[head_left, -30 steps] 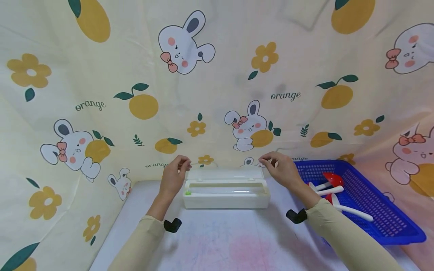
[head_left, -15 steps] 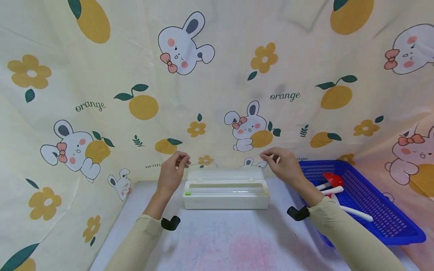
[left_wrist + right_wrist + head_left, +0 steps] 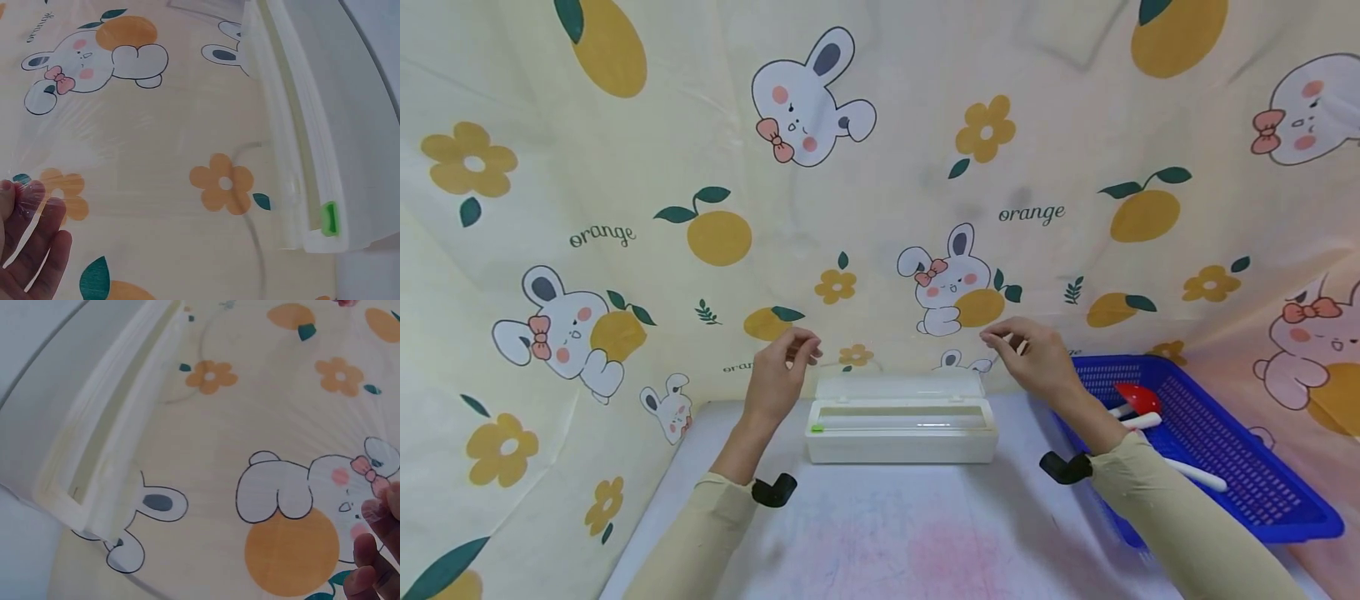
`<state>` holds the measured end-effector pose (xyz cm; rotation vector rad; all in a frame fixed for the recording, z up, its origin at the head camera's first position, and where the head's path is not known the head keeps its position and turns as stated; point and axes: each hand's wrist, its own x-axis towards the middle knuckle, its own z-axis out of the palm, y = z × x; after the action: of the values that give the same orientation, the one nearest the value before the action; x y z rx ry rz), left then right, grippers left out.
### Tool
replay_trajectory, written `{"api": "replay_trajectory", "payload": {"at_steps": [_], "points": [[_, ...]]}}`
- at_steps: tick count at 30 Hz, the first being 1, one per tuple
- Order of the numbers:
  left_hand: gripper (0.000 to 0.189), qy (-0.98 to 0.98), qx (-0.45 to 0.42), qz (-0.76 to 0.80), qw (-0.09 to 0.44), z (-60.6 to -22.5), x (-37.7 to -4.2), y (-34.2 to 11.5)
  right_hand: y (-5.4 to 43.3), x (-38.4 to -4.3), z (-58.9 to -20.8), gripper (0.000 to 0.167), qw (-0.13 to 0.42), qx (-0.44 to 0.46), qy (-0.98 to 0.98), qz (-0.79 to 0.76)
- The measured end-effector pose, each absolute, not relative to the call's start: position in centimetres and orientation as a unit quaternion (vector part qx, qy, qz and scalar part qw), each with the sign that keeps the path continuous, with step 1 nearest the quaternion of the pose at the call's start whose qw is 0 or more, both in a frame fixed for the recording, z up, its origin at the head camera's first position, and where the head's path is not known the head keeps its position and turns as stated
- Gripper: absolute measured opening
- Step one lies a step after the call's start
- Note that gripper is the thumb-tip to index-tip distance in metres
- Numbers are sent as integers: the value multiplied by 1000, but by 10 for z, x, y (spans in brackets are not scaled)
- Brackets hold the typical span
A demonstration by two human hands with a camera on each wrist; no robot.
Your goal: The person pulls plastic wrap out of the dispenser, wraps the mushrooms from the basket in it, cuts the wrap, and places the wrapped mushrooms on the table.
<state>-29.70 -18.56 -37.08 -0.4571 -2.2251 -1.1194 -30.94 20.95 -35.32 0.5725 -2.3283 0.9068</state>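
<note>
A white cling film dispenser (image 3: 901,447) lies lengthwise on the table, its lid (image 3: 898,385) raised at the back and a green slider (image 3: 329,219) at its left end. Clear cling film (image 3: 100,134) stretches from it up to both hands, with fine creases fanning out from the fingertips. My left hand (image 3: 777,372) pinches one corner between thumb and fingers, above the dispenser's left end. Over the right end, my right hand (image 3: 1036,360) pinches the other corner. In the head view the film is almost invisible; the right wrist view shows the sheet (image 3: 300,425) better.
A blue plastic basket (image 3: 1262,467) stands at the right, partly behind the right forearm. It holds a red ladle (image 3: 1138,398) and white-handled utensils (image 3: 1195,475). A printed cloth (image 3: 880,192) hangs behind the table (image 3: 865,533).
Both hands have risen a little and moved slightly apart, drawing the cling film farther up from the dispenser. The dispenser and basket have stayed in place.
</note>
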Motion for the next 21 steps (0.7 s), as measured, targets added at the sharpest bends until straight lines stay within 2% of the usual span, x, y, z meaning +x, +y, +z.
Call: {"api": "replay_trajectory", "payload": {"at_steps": [21], "points": [[12,-822,-179,-443,309,-362,-282,-181,217,-300,-346,13,318,246,-850,342]]}}
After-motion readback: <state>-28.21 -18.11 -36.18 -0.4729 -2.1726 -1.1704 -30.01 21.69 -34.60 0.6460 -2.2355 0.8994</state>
